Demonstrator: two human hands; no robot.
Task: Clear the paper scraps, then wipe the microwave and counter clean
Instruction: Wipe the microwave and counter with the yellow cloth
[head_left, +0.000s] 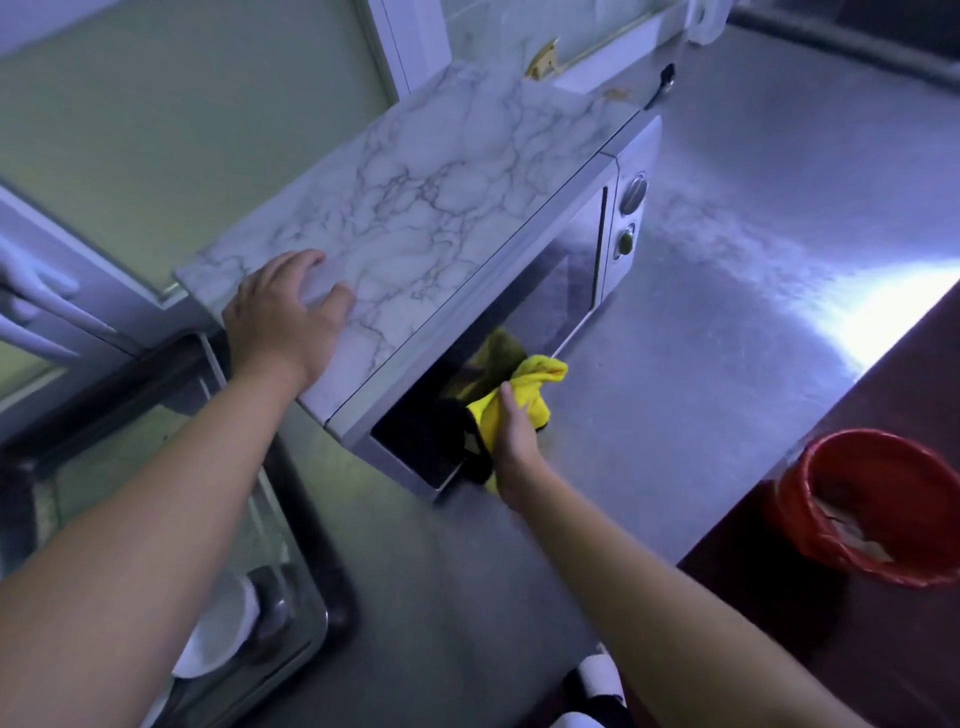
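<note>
1 yellow cloth seemingly under right hand fingers

My view is dim with a cold blue cast. Hard white glare blooms on the brushed steel counter at right. Wide-angle bending curves the edges; the foreground forearms and the red plastic bucket look soft.

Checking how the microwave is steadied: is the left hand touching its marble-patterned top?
Touching. The head view shows the left hand lying palm down on the microwave top, near its near-left corner, fingers spread with no gap visible.
</note>
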